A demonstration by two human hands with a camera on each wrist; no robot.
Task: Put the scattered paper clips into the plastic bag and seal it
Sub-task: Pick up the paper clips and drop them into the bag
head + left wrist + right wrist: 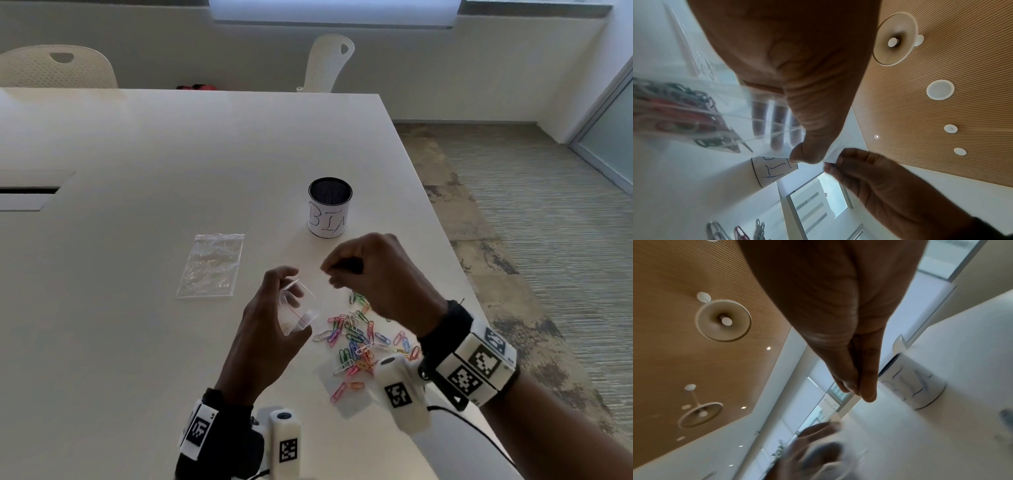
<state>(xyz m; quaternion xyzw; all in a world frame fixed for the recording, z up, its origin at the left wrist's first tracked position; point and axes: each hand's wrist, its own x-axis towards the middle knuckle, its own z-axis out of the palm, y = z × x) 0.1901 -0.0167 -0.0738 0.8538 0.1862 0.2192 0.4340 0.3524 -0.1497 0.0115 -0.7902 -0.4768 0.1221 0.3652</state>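
Left hand [274, 308]: I am gripping the plastic bag [297, 310] above the surface, mouth upward;
Right hand [370, 270]: fingers pinched together; contents unclear;
Paper clips [356, 339]: lying scattered below;
Handling: bag probably flimsy and slippery; best gripped near its rim.

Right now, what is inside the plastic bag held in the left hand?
Through the held bag in the left hand, the left wrist view shows bunched paper clips. Their count is unclear; fingers behind cover part.
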